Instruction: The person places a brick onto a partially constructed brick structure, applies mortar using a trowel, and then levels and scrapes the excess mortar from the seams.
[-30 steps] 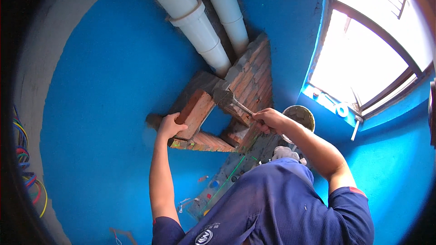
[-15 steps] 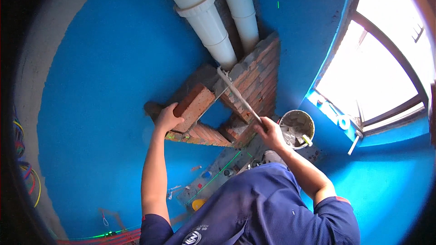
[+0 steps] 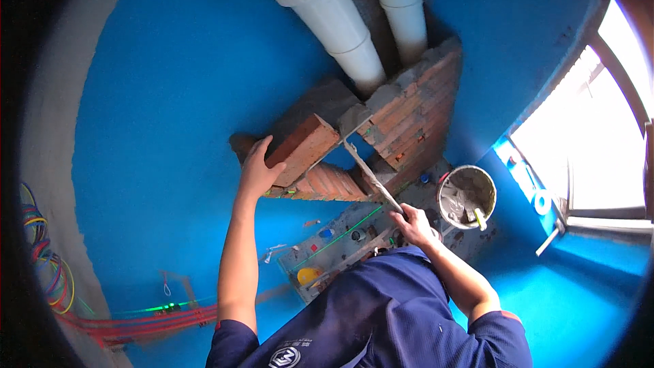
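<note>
Left hand: the left hand is closed around the left end of a red brick, thumb on the near side and fingers reaching over the far side.
Brick: the red brick sits at the top edge of the brickwork, toward its left end; its right end is beside the opening.
Right hand: the right hand is wrapped around the handle end of a trowel.
Trowel: the trowel, smeared grey, is seen nearly edge-on across the opening, its tip close to the brick's right end; whether they touch cannot be told.
Pipes: two white pipes, one thick and one thinner, go down behind the brickwork's upper edge.
Bucket: a bucket with grey mortar inside is near the brickwork's right lower corner.
Floor: a yellow object is near the floor's left edge.
Window sill: a white roll is near its lower end.
</note>
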`<state>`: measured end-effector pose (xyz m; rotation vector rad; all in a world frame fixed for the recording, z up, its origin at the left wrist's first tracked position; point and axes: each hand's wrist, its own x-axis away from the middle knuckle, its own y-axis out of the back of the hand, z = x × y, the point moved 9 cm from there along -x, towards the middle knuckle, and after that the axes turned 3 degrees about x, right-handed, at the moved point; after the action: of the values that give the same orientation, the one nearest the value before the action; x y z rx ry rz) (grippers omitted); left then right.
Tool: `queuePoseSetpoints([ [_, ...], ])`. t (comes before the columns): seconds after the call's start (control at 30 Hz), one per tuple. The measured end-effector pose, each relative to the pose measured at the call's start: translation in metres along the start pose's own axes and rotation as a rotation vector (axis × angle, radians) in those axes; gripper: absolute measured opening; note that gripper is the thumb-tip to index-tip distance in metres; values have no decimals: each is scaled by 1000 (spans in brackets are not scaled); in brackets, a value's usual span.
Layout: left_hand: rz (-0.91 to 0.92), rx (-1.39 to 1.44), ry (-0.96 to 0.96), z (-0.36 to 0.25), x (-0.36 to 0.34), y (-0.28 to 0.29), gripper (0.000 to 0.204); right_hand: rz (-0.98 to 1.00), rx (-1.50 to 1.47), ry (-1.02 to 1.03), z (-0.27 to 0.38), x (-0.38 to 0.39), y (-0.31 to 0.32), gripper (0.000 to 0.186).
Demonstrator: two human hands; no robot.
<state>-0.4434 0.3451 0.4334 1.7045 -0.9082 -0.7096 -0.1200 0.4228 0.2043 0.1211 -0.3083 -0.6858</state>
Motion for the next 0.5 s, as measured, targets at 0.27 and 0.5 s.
queuePoseSetpoints([
  [0.27,-225,94,137,18,22,32,52,165,-68,21,56,-26,31,42],
  [0.5,-534,130,343,83,87,75,17,322,-90,60,79,-60,11,50],
])
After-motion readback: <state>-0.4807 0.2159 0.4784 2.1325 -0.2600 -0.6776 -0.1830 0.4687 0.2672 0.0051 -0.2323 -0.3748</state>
